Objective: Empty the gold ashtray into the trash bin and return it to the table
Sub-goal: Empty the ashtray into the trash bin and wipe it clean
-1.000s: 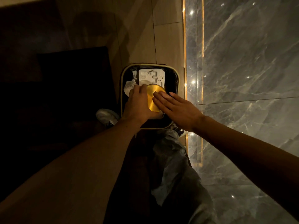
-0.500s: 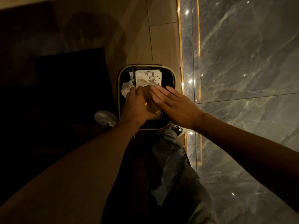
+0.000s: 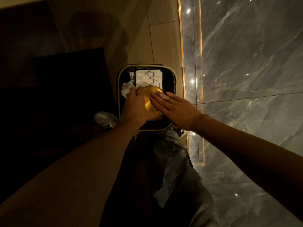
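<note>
The gold ashtray (image 3: 150,99) is turned bottom-up over the square black trash bin (image 3: 174,79), which has a pale gold rim. My left hand (image 3: 134,107) grips the ashtray from its left side. My right hand (image 3: 175,106) lies flat with straight fingers on the ashtray's upturned base. White paper and crumpled tissue (image 3: 127,89) lie inside the bin beneath it.
A grey marble wall (image 3: 246,71) with a lit gold strip runs along the right. Dark furniture (image 3: 65,82) fills the left. My shoe (image 3: 105,119) and trouser leg (image 3: 173,161) are just below the bin. Beige floor tiles lie beyond it.
The ashtray's gold base was mostly covered by my right hand half a second ago and shows again now; my right fingers have drawn back a little to the right. The bin has not moved.
</note>
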